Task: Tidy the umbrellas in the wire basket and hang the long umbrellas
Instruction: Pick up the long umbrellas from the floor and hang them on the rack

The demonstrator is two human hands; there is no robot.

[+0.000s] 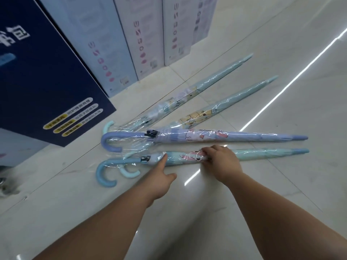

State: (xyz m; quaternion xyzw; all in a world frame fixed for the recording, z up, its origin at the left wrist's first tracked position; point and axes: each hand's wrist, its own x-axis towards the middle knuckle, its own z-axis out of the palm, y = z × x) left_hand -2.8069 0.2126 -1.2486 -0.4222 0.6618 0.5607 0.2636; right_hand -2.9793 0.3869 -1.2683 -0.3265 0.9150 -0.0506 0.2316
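Note:
Several long umbrellas in clear plastic sleeves lie fanned out on the pale tiled floor. The nearest is a teal umbrella (262, 153) with a blue hooked handle (105, 174). My right hand (221, 161) is closed over its middle, fingers wrapped on the printed canopy. My left hand (161, 177) reaches in from below, its forefinger touching the same umbrella near the canopy's handle end. Behind it lies a lilac umbrella (244, 137) with a purple hook (109, 142). Two light-blue umbrellas (231, 99) (212, 81) angle away toward the upper right. No wire basket is in view.
A dark blue display panel (43, 81) stands at the left. Tall pale boxes (131, 44) line the back, close to the farthest umbrella. A bright strip of light (293, 81) reflects on the glossy floor at the right.

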